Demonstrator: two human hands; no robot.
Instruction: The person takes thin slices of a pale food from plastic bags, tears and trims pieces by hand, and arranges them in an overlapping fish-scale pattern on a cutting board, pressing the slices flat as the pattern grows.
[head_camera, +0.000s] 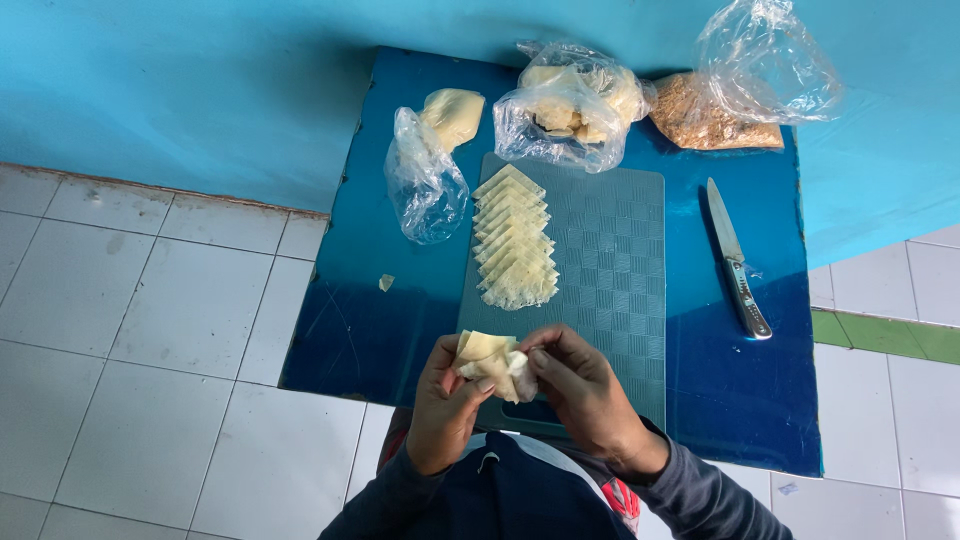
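Note:
My left hand (440, 405) and my right hand (585, 395) together pinch a pale yellow square dough wrapper (490, 362), partly folded, over the near edge of a grey-green cutting board (610, 270). A row of several folded, overlapping wrappers (514, 240) lies on the left side of the board. A steel knife (738, 260) rests to the right of the board, on the blue table (350, 300).
At the table's far edge sit a clear bag holding dough pieces (570, 105), a bag of brown crumbs (710, 115) and a bag with a pale dough lump (440, 150). A small scrap (386, 283) lies left of the board. White floor tiles and a blue wall surround the table.

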